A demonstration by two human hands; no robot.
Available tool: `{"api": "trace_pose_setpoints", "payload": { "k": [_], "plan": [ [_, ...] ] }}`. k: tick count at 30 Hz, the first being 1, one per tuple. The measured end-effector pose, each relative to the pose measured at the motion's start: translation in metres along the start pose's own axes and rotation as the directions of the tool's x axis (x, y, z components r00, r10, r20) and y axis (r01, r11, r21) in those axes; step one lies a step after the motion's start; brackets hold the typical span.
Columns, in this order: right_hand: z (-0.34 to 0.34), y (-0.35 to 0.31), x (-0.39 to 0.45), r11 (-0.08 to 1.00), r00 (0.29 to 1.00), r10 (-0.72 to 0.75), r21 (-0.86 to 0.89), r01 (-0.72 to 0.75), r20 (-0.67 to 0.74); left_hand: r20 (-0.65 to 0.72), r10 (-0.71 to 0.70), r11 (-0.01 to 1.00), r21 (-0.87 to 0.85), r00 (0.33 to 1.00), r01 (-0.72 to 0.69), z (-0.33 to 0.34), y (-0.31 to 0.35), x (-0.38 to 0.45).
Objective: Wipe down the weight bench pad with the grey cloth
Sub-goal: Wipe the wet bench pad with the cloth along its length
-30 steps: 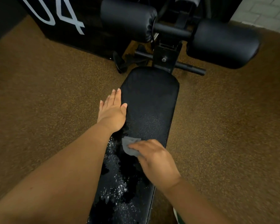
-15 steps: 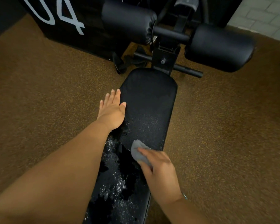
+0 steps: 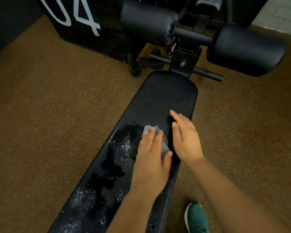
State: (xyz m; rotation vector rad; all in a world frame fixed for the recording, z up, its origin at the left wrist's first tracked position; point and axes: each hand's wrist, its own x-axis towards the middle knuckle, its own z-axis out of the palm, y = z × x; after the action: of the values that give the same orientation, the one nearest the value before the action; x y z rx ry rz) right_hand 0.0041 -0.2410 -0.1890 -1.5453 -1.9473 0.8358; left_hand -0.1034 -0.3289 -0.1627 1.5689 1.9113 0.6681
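hands (image 3: 152, 158) (image 3: 186, 140) over wet pad (image 3: 166, 98), brown floor (image 3: 57, 115)

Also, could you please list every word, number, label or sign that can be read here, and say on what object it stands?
"04": large white digits, their tops cut off by the frame edge, on the black box behind the bench.
No text shows on the bench pad, the grey cloth or the green shoe.

Left hand (image 3: 151, 163), seemingly flat, on cloth (image 3: 164, 145)
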Motion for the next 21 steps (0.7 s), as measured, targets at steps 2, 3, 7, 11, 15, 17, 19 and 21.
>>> {"api": "trace_pose_setpoints", "payload": {
  "k": [2,3,7,11,15,17,19,21],
  "plan": [
    [0.01,0.01,0.017,0.993,0.999,-0.032,-0.114,0.035,0.034,-0.016,-0.03,0.999,0.015,0.999,0.031,0.015,-0.001,0.003],
    [0.014,0.014,0.023,0.986,0.998,-0.05,-0.155,0.056,0.044,-0.039,-0.037,0.999,0.026,0.999,0.038,0.02,-0.004,0.005],
    [0.027,0.02,0.024,0.949,0.995,-0.102,-0.299,0.097,-0.002,-0.102,0.077,0.986,0.152,0.992,-0.061,0.027,-0.019,0.003],
    [0.027,0.021,0.023,0.939,0.993,-0.116,-0.326,0.107,-0.007,-0.082,0.299,0.93,0.248,0.951,-0.271,0.008,-0.038,0.011],
    [0.027,0.021,0.023,0.935,0.991,-0.134,-0.331,0.125,-0.003,0.059,0.473,0.822,0.33,0.879,-0.464,-0.015,-0.058,0.029],
    [0.027,0.021,0.023,0.935,0.99,-0.141,-0.33,0.131,-0.008,0.083,0.491,0.803,0.343,0.867,-0.488,-0.022,-0.063,0.035],
    [0.027,0.021,0.023,0.935,0.99,-0.142,-0.33,0.131,-0.009,0.046,0.468,0.817,0.357,0.882,-0.453,-0.028,-0.068,0.042],
    [0.028,0.022,0.023,0.936,0.99,-0.141,-0.329,0.127,-0.018,-0.042,0.374,0.884,0.317,0.926,-0.343,-0.035,-0.072,0.048]
  ]
}}
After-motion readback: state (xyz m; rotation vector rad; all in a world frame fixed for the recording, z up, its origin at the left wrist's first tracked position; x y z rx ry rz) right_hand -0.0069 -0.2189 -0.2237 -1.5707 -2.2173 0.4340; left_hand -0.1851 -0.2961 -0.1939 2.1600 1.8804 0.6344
